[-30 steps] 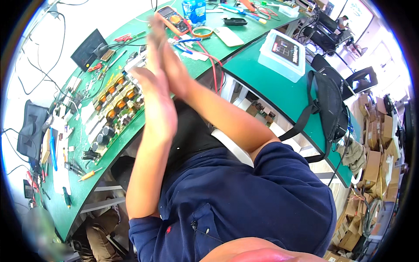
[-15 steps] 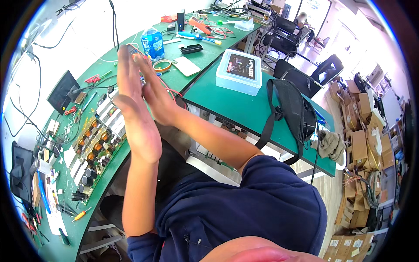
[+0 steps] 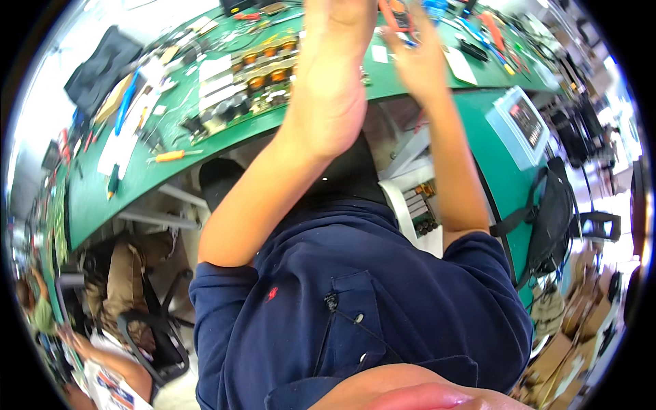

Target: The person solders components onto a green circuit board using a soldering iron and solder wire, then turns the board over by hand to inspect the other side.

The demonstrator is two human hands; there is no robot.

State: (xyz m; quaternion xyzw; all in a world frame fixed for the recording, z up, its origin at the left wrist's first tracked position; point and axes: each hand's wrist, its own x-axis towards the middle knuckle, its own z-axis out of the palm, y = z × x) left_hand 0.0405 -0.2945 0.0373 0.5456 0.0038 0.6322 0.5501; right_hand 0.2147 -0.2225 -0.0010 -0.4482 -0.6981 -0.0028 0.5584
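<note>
My left hand [image 3: 331,82] is raised in front of the bench, its wrist and palm edge large in view and its fingers cut off by the top edge. Behind it lies a long circuit board [image 3: 240,96] with copper coils, black capacitors and pale metal plates. To the right, my right hand [image 3: 422,65] is held up with thumb and fingers apart, slightly blurred and holding nothing. Between its thumb and fingers an orange-red handheld meter [image 3: 396,17] shows on the bench behind. A white flat rectangular thing [image 3: 460,66] lies just right of that hand.
A yellow-handled screwdriver [image 3: 171,156] lies near the front edge of the green bench [image 3: 147,184]. On the right-hand table stand a clear plastic box [image 3: 506,130] and a black bag [image 3: 551,219]. At lower left, a person [image 3: 116,369] sits near a black chair [image 3: 160,348].
My view has swung left and down, bringing in the neighbouring person. My hands, close together with palms facing before, are now apart, the right one farther to the right.
</note>
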